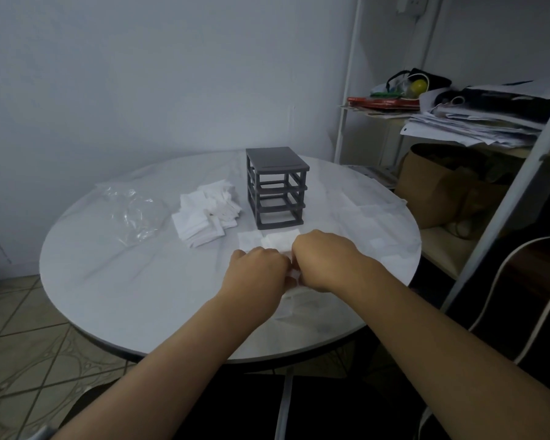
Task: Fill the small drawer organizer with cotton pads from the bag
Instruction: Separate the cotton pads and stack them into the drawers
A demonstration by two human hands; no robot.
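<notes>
Left hand (257, 268) and right hand (323, 260) together pinch cotton pads (278, 241) before the unlabelled grey drawer frame (277, 187).

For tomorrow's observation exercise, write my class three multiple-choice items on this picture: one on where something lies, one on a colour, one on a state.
1. Where does the pile of cotton pads lie?
A. Left of the drawer frame
B. On top of the drawer frame
C. On the floor

2. What colour is the drawer frame?
A. White
B. Dark grey
C. Red

3. What state are the frame's slots in?
A. All hold drawers
B. Stuffed with pads
C. Open, with no drawers in them

Answers:
1. A: the pile sits on the round table, between the clear plastic bag and the frame.
2. B: it stands dark grey against the pale tabletop.
3. C: one sees straight through the slots. The left hand and right hand work on white pads in front of it.
</notes>
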